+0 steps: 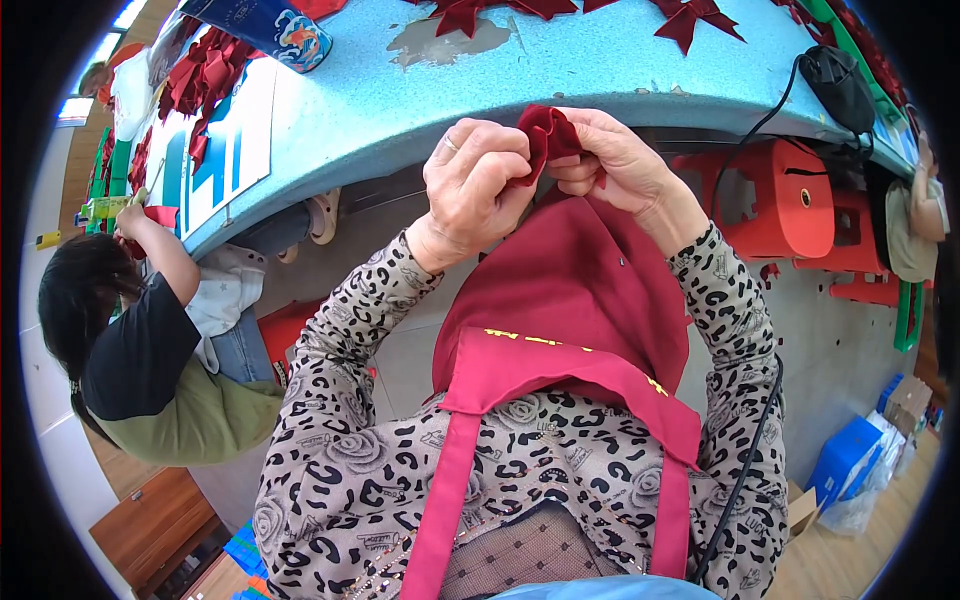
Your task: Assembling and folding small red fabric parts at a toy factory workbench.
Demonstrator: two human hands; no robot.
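Between my two hands is a piece of dark red velvet ribbon (543, 140), folded into loops, just in front of the table's near edge. My left hand (472, 180) is closed on its left side, with the fingers curled and a ring on one of them. On the other side my right hand (612, 165) pinches the ribbon between thumb and fingers, and a bit of red shows below the fingers. Some finished-looking red velvet bows (690, 20) lie at the far side of the blue table (400, 110).
A dark blue cup (265, 30) and a heap of red bows (205, 75) are at the left. At the right sit a black pouch (838, 88) with a cable and red stools (770, 195). A co-worker (150, 350) sits at left; another person (915, 215) is far right.
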